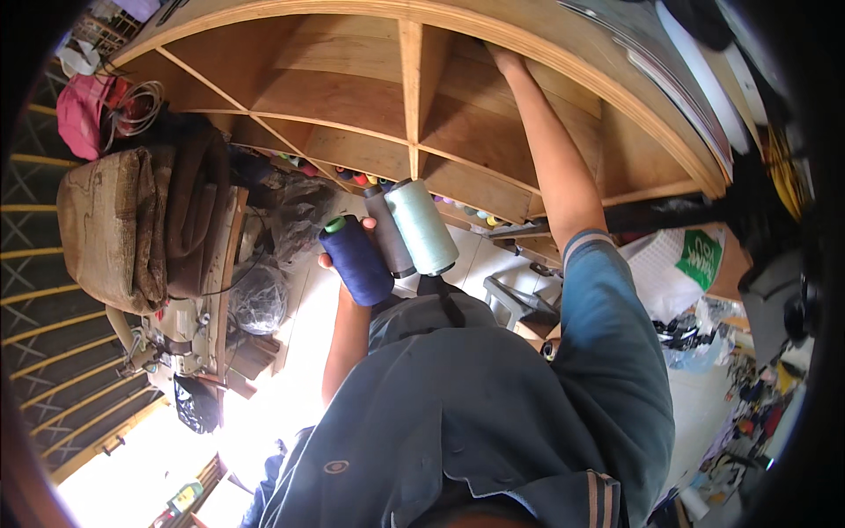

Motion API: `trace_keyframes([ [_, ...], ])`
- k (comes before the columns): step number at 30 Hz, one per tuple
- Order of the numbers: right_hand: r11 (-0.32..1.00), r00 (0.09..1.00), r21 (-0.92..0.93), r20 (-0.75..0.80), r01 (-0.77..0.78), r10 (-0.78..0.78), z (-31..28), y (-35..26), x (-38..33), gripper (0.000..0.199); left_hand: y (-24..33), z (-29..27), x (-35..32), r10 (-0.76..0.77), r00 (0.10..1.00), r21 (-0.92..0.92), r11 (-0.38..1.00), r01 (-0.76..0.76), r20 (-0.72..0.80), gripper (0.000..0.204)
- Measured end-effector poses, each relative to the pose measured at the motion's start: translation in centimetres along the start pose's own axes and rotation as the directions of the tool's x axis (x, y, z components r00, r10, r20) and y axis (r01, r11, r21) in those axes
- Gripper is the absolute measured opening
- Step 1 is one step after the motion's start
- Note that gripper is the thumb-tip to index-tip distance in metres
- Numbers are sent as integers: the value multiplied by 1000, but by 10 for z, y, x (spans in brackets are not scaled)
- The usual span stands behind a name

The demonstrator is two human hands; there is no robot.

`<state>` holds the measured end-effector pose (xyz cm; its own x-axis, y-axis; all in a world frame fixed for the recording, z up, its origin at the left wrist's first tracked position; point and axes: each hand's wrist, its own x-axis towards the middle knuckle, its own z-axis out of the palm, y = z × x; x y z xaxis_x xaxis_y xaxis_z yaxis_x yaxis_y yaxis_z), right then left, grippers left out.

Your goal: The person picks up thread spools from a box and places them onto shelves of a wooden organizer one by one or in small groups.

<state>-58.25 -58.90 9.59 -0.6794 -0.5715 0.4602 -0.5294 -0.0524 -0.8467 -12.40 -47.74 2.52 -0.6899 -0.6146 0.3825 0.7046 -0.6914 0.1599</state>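
Note:
Three large spools of thread are gathered in my left hand (326,260) in front of my chest. One is a navy blue thread spool (356,262) with a green top, beside it a dark grey thread spool (388,231), and at the right a pale mint thread spool (422,227). Fingertips show at the navy spool's left side and between it and the grey one. My right arm stretches up into a compartment of the wooden shelf (409,79). There my right hand (500,55) goes behind the shelf's upper edge, and its fingers are hidden.
Rows of small coloured thread spools (361,179) sit low under the shelf. To the left, folded brown fabric (114,229) lies by a sewing machine (180,330) and a pink cloth item (81,114). A white and green plastic bag (673,268) is at the right.

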Motion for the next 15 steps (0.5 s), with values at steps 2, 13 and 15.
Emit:
trace_keyframes([
  [2, 997, 999, -74, 4, 32, -31, 8, 10, 8, 42, 0, -1, 5, 46, 999, 11, 999, -46, 8, 80],
  [13, 945, 997, -321, -23, 62, -73, 15, 33, 8, 45, 13, -16, 39, -2, 1000, -105, 994, 1, -3, 82],
  [15, 933, 996, -356, -40, 56, -75, 15, 35, 4, 45, 17, -10, 47, -33, 999, -83, 996, 31, -23, 85],
])
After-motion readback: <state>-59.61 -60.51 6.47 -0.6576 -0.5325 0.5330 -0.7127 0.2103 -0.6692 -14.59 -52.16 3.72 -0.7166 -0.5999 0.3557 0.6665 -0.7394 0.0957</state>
